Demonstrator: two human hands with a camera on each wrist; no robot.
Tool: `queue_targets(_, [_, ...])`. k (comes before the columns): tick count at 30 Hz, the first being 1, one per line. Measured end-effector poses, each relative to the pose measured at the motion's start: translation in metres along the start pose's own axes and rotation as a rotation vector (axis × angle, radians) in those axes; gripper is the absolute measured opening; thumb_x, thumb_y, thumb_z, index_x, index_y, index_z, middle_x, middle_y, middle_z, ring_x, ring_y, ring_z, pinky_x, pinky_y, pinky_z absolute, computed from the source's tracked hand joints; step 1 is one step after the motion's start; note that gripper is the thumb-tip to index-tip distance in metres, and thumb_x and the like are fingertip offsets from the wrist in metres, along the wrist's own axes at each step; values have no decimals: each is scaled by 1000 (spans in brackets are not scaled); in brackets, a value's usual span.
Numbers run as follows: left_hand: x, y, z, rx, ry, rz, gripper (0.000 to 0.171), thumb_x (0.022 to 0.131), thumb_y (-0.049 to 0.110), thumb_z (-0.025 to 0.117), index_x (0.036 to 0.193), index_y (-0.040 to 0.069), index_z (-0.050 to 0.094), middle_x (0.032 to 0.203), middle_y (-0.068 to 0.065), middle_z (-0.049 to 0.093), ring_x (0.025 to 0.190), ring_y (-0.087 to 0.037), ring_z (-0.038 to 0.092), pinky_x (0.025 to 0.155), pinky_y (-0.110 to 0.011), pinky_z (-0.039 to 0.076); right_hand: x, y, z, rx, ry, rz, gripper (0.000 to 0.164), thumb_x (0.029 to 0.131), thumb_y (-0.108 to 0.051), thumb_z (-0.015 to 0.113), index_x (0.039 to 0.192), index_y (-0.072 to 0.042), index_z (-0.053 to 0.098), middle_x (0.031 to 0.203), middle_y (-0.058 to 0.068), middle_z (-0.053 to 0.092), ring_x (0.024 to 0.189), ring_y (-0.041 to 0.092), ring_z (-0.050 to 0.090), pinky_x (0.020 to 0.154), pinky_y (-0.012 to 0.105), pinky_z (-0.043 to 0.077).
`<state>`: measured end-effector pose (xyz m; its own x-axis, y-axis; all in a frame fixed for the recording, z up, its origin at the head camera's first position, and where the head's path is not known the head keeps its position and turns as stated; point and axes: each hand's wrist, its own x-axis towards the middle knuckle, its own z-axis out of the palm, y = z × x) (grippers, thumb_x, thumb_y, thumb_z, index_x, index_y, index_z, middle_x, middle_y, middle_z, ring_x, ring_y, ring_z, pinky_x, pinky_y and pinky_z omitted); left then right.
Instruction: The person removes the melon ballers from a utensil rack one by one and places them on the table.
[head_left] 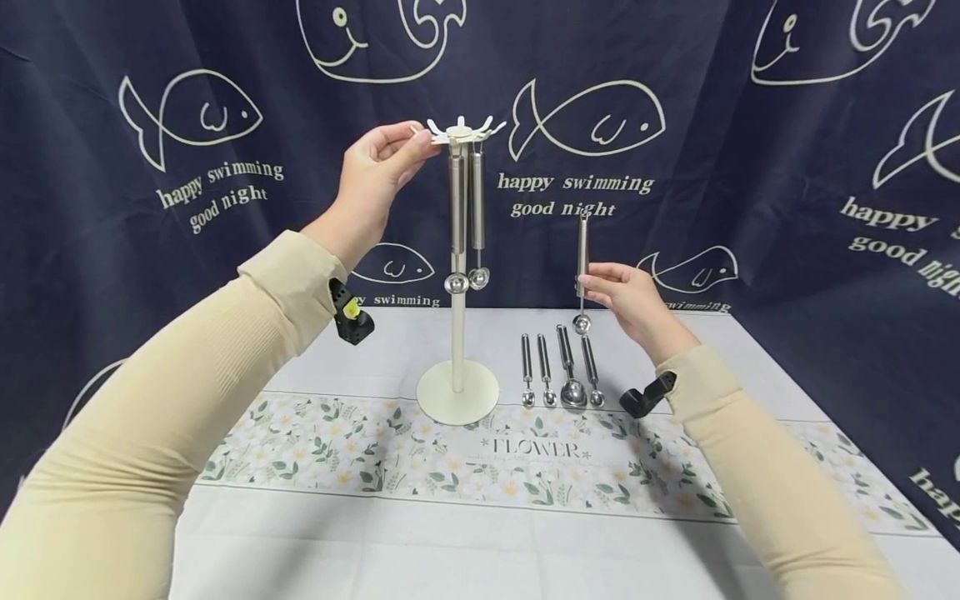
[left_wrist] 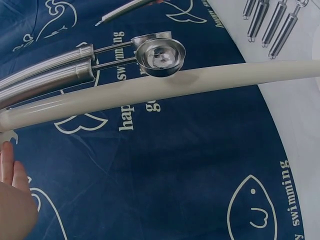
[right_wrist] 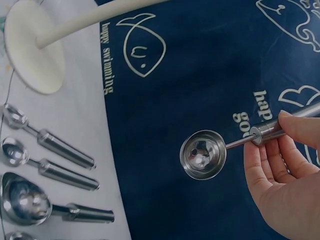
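A cream rotating-style hook stand (head_left: 457,333) rises from a round base, with a ring of curved hooks on top. My left hand (head_left: 382,171) pinches one of those hooks between thumb and fingers. Two steel scoops hang from the hooks, one at the front (head_left: 457,208) and one just right of it (head_left: 478,200), bowls downward. Right of the stand, my right hand (head_left: 633,300) grips a steel melon baller (right_wrist: 204,157) by its handle, raised above the table. Its round bowl, with a small hole, points down in the head view.
Below my right hand, an ice cream scoop (head_left: 573,392) and several smaller steel scoops (head_left: 527,371) lie in a row on the white table (head_left: 360,542). A flowered runner (head_left: 322,446) crosses it. Dark blue fish-print cloth (head_left: 270,42) hangs behind.
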<state>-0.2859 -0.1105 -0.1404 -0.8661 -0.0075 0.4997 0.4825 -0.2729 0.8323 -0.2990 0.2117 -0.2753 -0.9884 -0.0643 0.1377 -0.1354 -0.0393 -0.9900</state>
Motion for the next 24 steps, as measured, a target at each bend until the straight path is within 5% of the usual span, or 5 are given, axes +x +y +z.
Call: queue_targets(24, [-1,0,3,29,9,21,14,90,5,67,102,7,60,91,-1,67,89,-12,69,101,-24,50,1,40,-41,-59,103,80,23,91,-1,64,112,3,54,77,-13,66,75,0,66,78,14,57])
